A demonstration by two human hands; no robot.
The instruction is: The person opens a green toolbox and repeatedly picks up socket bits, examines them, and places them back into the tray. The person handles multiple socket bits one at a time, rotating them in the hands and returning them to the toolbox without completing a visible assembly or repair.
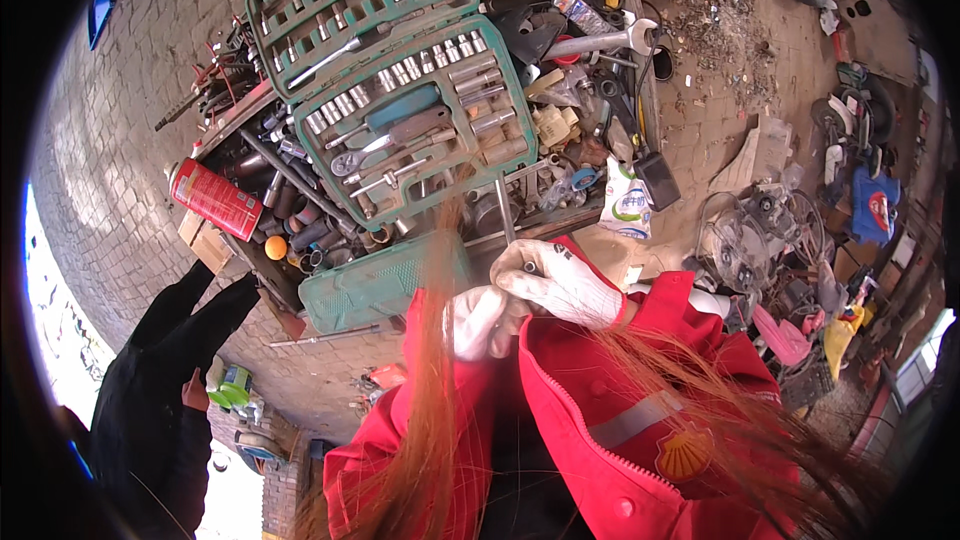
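Observation:
Both my hands wear white gloves and meet close in front of my red jacket. My right hand [565, 285] is closed, its fingers curled round a small round metal socket [530, 266] whose open end shows. My left hand [478, 322] is closed against the right one's fingertips; what it holds, if anything, is hidden. A straight metal bar [505, 210] runs from the tool case down to my right fingers; whether they grip it I cannot tell. Beyond lies the open green socket case [292, 112], with rows of sockets, a ratchet [360, 153] and a blue-handled driver [403, 108].
A green perforated lid [370, 285] lies left of my hands. Around the case are a red can [215, 200], an orange ball [276, 248], a large wrench [600, 41] and a white packet [626, 200]. Another person's dark sleeve [150, 390] is at lower left. Scrap parts [750, 240] lie right.

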